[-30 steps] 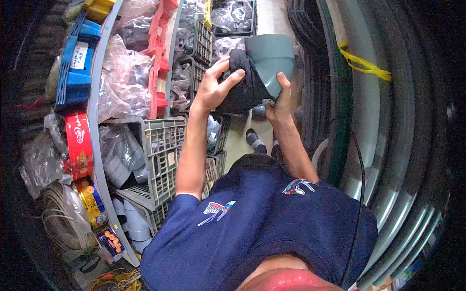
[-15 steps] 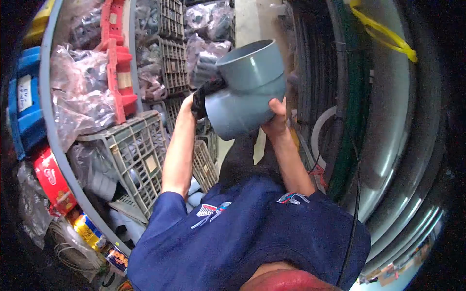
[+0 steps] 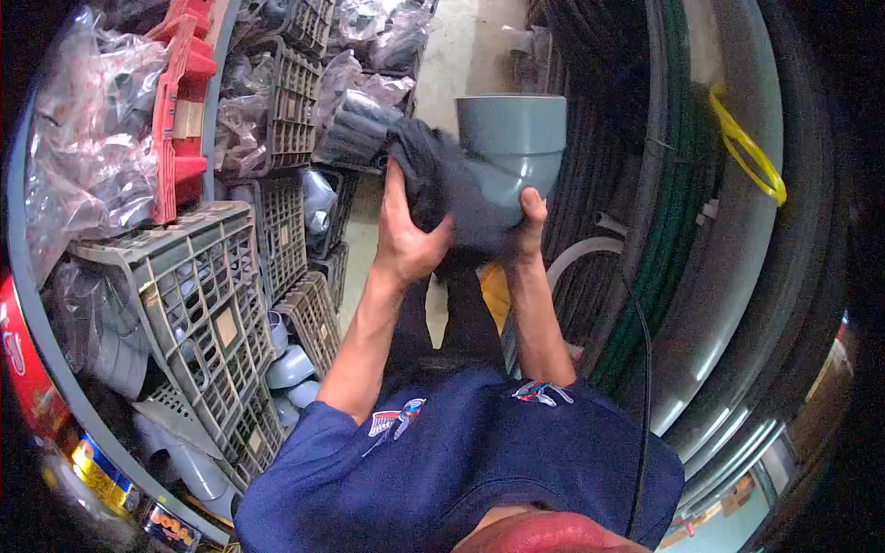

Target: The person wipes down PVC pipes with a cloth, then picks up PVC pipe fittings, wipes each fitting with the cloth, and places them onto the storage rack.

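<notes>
Left of the aisle, a grey metal shelving unit (image 3: 211, 101) was noted. On it a red bin (image 3: 187, 124) was carried, heaped with bagged stock (image 3: 97, 129). Below, a grey lattice crate (image 3: 171, 224) was seen, packed with bagged fittings (image 3: 115, 355). Farther along, more lattice crates (image 3: 297, 97) were stacked one above another. Pale floor (image 3: 458, 46) was glimpsed beyond; the crates' footing was hidden.
</notes>
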{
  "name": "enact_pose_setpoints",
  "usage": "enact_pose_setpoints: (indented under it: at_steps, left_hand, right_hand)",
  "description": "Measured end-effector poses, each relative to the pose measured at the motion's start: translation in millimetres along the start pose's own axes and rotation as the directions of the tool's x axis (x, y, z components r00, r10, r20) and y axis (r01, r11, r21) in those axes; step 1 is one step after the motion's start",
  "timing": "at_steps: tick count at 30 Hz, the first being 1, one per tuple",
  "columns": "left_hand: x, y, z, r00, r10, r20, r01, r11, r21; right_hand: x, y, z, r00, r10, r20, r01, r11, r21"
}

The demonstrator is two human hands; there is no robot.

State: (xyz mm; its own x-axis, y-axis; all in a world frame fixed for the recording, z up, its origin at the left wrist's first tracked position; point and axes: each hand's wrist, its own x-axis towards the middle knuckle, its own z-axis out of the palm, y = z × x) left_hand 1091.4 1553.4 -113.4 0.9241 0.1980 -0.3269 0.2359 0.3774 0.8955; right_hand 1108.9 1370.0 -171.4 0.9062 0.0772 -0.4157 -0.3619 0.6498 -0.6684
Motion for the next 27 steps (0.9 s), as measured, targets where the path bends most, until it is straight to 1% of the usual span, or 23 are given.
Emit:
enact_pose_setpoints:
  at_steps: [1,2,3,4,5,6,7,9,10,11,13,14,15,16,17,18,19,20,21,23,25,26,27]
  left_hand:
    - [3,29,13,0.966,0.233,0.113,-0.259,0.861,0.437]
    - [13,42,8,0.962,0.196,0.188,-0.266,0.819,0.508]
    - [23,41,5,0.954,0.227,0.198,-0.299,0.795,0.528]
    - [32,38,0,0.966,0.186,0.181,-0.253,0.834,0.49]
    - [41,34,-7,0.976,0.145,0.163,-0.205,0.87,0.448]
    - [50,31,-15,0.972,0.146,0.182,-0.21,0.89,0.405]
    - [55,29,-21,0.964,0.171,0.201,-0.235,0.905,0.354]
    - [67,34,-40,0.942,0.203,0.269,-0.289,0.896,0.338]
    - [72,40,-50,0.889,0.303,0.343,-0.426,0.822,0.378]
    - [63,65,-37,0.892,0.274,0.359,-0.391,0.867,0.308]
    - [75,108,-14,0.645,0.378,0.665,-0.694,0.654,0.301]
    - [79,124,0,0.563,0.328,0.758,-0.735,0.617,0.28]
    - [82,135,14,0.475,0.27,0.838,-0.774,0.581,0.252]
    - [85,142,21,0.46,0.222,0.86,-0.803,0.516,0.296]
    - [87,146,29,0.51,0.154,0.846,-0.75,0.562,0.349]
    - [88,150,35,0.511,0.141,0.848,-0.773,0.506,0.382]
    - [88,152,40,0.512,0.126,0.85,-0.793,0.45,0.411]
    - [93,150,44,0.508,0.124,0.852,-0.795,0.448,0.409]
    - [100,149,49,0.559,0.081,0.825,-0.744,0.489,0.456]
    - [103,156,55,0.687,-0.057,0.724,-0.582,0.553,0.596]
    - [113,155,54,0.742,-0.1,0.663,-0.524,0.53,0.667]
    - [134,134,44,0.725,-0.146,0.673,-0.475,0.601,0.643]
    - [139,135,43,0.675,-0.175,0.716,-0.369,0.761,0.533]
  right_hand:
    - [-2,2,6,0.999,0.021,-0.049,-0.016,0.996,0.091]
    - [-1,0,18,0.999,-0.018,-0.048,0.026,0.985,0.17]
    - [0,-4,18,0.999,-0.027,-0.043,0.034,0.985,0.168]
    - [3,-9,14,0.986,-0.166,0.019,0.167,0.985,-0.054]
    - [4,-14,12,0.953,-0.283,0.11,0.303,0.915,-0.266]
    - [-3,-35,32,0.964,-0.245,0.102,0.265,0.87,-0.415]
    - [-5,-40,33,0.962,-0.254,0.102,0.273,0.868,-0.415]
    - [-6,-50,31,0.973,-0.099,0.206,0.176,0.9,-0.399]
    - [-7,-44,19,0.974,-0.045,0.222,0.124,0.926,-0.356]
    - [-7,-46,23,0.973,-0.056,0.222,0.133,0.927,-0.351]
    - [-10,-51,29,0.938,0.003,0.347,0.131,0.923,-0.361]
    - [-7,-49,22,0.918,0.019,0.397,0.169,0.885,-0.434]
    - [-10,-50,25,0.919,0.023,0.393,0.164,0.886,-0.434]
    - [-13,-54,31,0.929,0.009,0.369,0.145,0.911,-0.386]
    - [-13,-56,35,0.938,-0.007,0.345,0.13,0.933,-0.336]
    - [-6,-57,30,0.929,-0.023,0.37,0.188,0.89,-0.416]
    - [-8,-57,34,0.93,-0.026,0.366,0.188,0.891,-0.414]
    - [-8,-63,47,0.915,-0.128,0.382,0.305,0.839,-0.451]
    - [-8,-69,56,0.887,-0.227,0.402,0.417,0.77,-0.484]
    - [-6,-75,62,0.891,-0.263,0.369,0.435,0.725,-0.534]
    - [-6,-80,75,0.863,-0.346,0.367,0.504,0.555,-0.662]
    - [-3,-86,82,0.838,-0.356,0.413,0.539,0.429,-0.725]
    - [2,-87,84,0.797,-0.389,0.463,0.585,0.301,-0.753]
